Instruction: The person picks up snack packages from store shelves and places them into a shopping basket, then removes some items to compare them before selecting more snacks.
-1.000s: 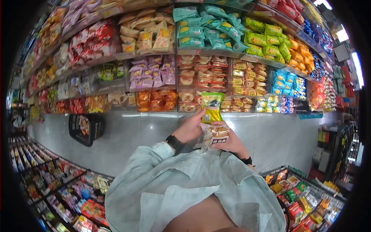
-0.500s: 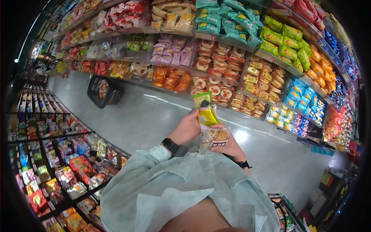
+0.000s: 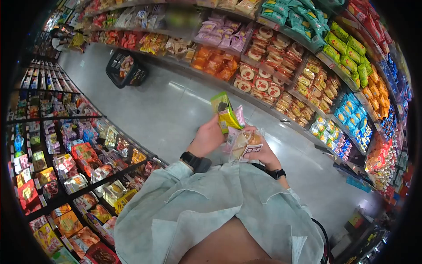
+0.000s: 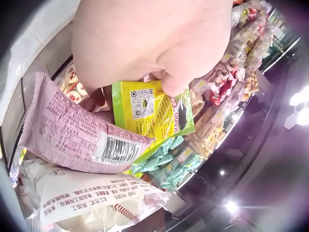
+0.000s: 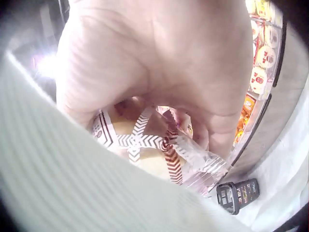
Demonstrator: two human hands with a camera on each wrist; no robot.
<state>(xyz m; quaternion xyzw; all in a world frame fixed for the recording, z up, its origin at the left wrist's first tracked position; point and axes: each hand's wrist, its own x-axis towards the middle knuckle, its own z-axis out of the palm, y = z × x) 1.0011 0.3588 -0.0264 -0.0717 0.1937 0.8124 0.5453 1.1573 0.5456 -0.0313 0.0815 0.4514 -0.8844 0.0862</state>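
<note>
The left hand (image 3: 207, 137) pinches a green and yellow packet (image 3: 225, 115) in front of the torso; its printed back with a code faces the left wrist view (image 4: 145, 108). Beside it, the right hand (image 3: 264, 154) grips a clear-wrapped bun packet (image 3: 246, 144), thumb over the front. A pink packet (image 4: 87, 130) lies between the two, its barcode side showing; in the head view only its ends stick out. In the right wrist view the right hand (image 5: 159, 58) curls over the bun's chevron-striped wrapper (image 5: 154, 145). Which fingers bear the pink packet is hidden.
A black basket (image 3: 132, 75) with packets in it stands on the grey floor (image 3: 154, 110). Shelves of bagged snacks (image 3: 263, 83) curve along the top and right. A dark-framed rack of packets (image 3: 83, 176) fills the left side.
The view has turned, so the shelves slide to the right and the left rack shows more. Both hands keep hold of their packets, and the green and yellow one tilts further left.
</note>
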